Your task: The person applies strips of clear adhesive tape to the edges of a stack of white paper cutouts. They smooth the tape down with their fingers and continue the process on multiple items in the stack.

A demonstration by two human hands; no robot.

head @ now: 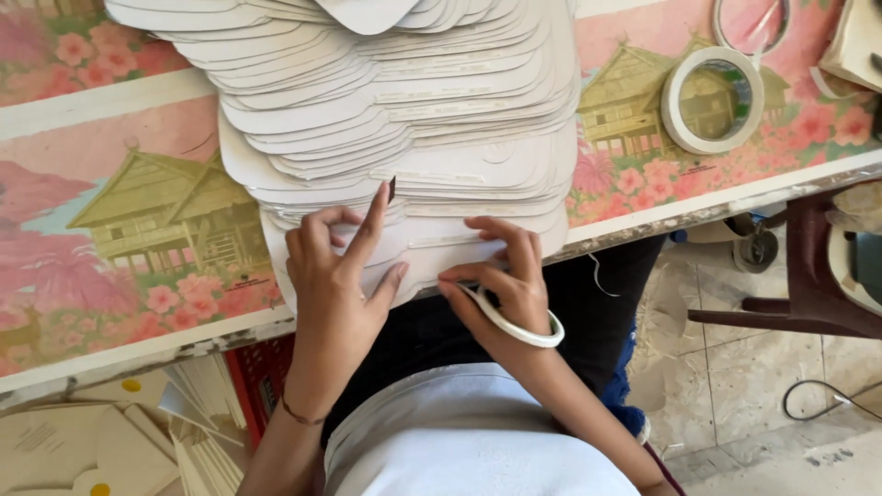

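Pink flowers and yellow-green houses pattern the cloth over the counter (pixel 138 230) in front of me, its worn white edge running across just below my hands. Spread on it is a big fanned stack of flat white shaped card pieces (pixel 395 101); the far end of the stack is cut off by the top of the view, so I cannot see how far it goes.

My left hand (pixel 335 276) lies on the nearest white card sheet (pixel 432 243), fingers loosely curled, forefinger raised and pointing up toward a small dark mark at the stack's near edge. It clamps nothing; the grip is slack, only resting on the card. My right hand (pixel 505 276), just beside it, is pinched closed on the same sheet's lower edge, thumb and fingertips meeting. A white ring of tape (pixel 514 326) hangs around that wrist, part of it hidden behind the hand.

Well off to the right of my right hand lies a roll of pale masking tape (pixel 712 99), with another thin ring past it, half cut off. Below the counter, left of my left arm, are loose cream card sheets (pixel 83 441), and a red crate mostly hidden by my arm. A dark wooden chair (pixel 818 276) stands at the right, only partly in view.
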